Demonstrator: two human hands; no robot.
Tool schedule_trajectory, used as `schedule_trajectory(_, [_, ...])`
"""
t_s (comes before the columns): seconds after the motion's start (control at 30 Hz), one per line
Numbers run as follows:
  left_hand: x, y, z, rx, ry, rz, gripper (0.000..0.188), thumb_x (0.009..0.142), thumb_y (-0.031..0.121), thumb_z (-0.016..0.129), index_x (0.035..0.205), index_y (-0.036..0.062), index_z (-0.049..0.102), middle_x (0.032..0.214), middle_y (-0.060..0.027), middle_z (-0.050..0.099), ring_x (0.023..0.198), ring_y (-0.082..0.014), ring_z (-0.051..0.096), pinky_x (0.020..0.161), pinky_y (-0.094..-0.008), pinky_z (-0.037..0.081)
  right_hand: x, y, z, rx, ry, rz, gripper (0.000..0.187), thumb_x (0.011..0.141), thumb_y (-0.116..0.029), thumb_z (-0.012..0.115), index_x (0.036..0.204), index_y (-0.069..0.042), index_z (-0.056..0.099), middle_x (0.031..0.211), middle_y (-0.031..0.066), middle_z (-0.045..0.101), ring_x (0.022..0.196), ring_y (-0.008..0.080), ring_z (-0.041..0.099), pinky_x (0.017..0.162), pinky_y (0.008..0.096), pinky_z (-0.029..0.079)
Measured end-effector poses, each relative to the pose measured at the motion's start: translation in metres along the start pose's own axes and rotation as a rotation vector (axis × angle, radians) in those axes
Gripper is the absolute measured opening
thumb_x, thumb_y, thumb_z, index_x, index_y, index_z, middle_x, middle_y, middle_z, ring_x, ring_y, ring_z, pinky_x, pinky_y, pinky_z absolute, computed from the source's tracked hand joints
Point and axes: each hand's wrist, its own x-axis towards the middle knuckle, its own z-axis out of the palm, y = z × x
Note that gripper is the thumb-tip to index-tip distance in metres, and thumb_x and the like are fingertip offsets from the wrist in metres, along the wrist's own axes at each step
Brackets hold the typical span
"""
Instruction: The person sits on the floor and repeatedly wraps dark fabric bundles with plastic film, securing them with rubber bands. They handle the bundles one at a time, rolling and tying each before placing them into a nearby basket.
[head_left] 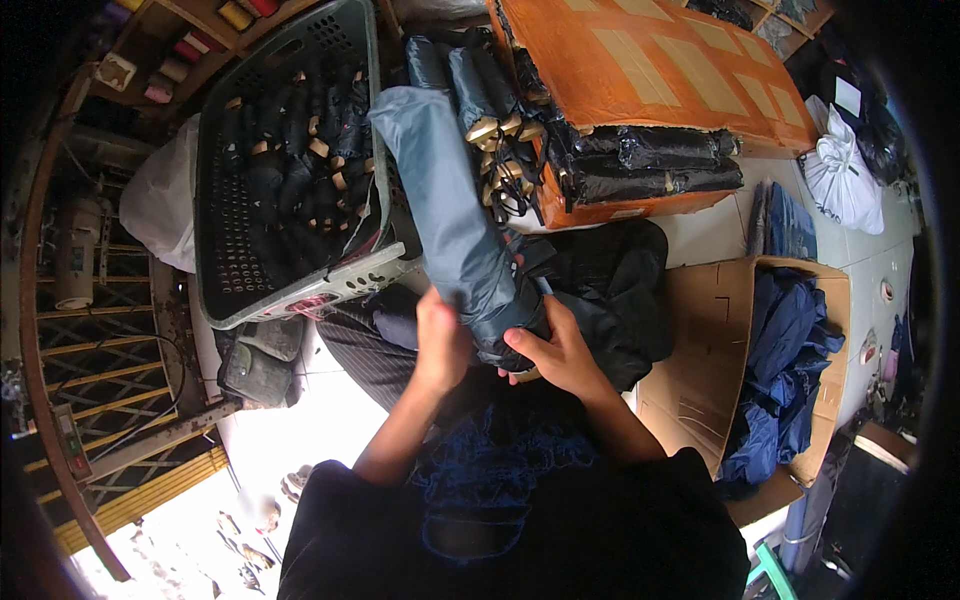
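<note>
Across my lap a folded umbrella in a blue-grey fabric sleeve (445, 190) points up and to the left, its darker lower end between my hands. My right hand (560, 350) is closed round that lower end, thumb lying on top. Against the left side of the same end is my left hand (442, 340), slightly blurred, its fingers curled and partly hidden by the umbrella. Just beyond the sleeve lie several similar blue-grey umbrellas (470, 80) with gold-coloured ends and dark straps. Dark fabric (610, 310) is bunched beside my right hand.
At the left stands a grey plastic basket (215, 200) full of dark folded umbrellas. An orange carton (640, 70) with taped flaps holds black wrapped bundles at the far right. An open cardboard box (690, 380) with dark blue fabric (775, 370) sits at my right. White bags lie beyond.
</note>
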Motion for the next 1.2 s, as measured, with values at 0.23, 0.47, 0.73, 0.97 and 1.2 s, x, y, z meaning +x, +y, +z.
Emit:
schedule_trajectory(0.23, [0.026,0.038,0.008,0.191,0.053,-0.027,0.080,0.080,0.046,0.069,0.134,-0.0033,0.037,0.119,-0.0273,0.057,0.102,-0.0339,0.063,0.088,-0.0418,0.052,0.001,-0.004,0.013,-0.129,-0.024,-0.078,0.053,0.084,-0.022,0.071,0.123,0.002,0.046,0.087,0.0100,0.065,0.066,0.0130,0.065,0.047,0.0257,0.054])
schedule_trajectory(0.47, [0.006,0.017,0.023,0.163,0.209,-0.030,0.063,0.081,0.044,0.069,0.115,-0.0046,0.049,0.104,-0.0242,0.062,0.097,-0.0337,0.064,0.084,-0.0423,0.053,-0.003,-0.005,0.016,-0.341,0.042,-0.225,0.051,0.084,-0.025,0.071,0.118,0.004,0.047,0.086,0.0158,0.066,0.074,0.0215,0.068,0.061,0.0313,0.053])
schedule_trajectory(0.73, [0.012,0.027,0.005,0.022,0.026,-0.074,0.059,0.078,0.038,0.070,0.115,-0.0025,0.050,0.112,-0.0255,0.060,0.108,-0.0359,0.060,0.088,-0.0442,0.052,0.000,-0.021,0.015,-0.591,-0.009,-0.450,0.052,0.081,-0.025,0.074,0.116,0.004,0.050,0.090,0.0204,0.066,0.082,0.0309,0.069,0.069,0.0352,0.052])
schedule_trajectory(0.97, [0.012,0.026,0.008,-0.028,0.168,0.081,0.049,0.074,0.022,0.076,0.109,-0.0031,0.053,0.103,-0.0175,0.060,0.093,-0.0268,0.063,0.078,-0.0378,0.053,-0.002,-0.017,0.015,-0.585,0.027,-0.358,0.052,0.078,-0.022,0.077,0.117,0.004,0.052,0.098,0.0192,0.066,0.091,0.0253,0.067,0.078,0.0345,0.051])
schedule_trajectory(1.2, [0.009,0.022,0.015,-0.053,0.237,0.117,0.045,0.076,0.021,0.074,0.108,-0.0036,0.054,0.095,-0.0164,0.062,0.086,-0.0255,0.064,0.077,-0.0374,0.054,-0.002,-0.024,0.012,-0.812,-0.008,-0.661,0.060,0.083,-0.023,0.071,0.134,-0.005,0.045,0.123,0.0217,0.051,0.102,0.0369,0.061,0.079,0.0397,0.052])
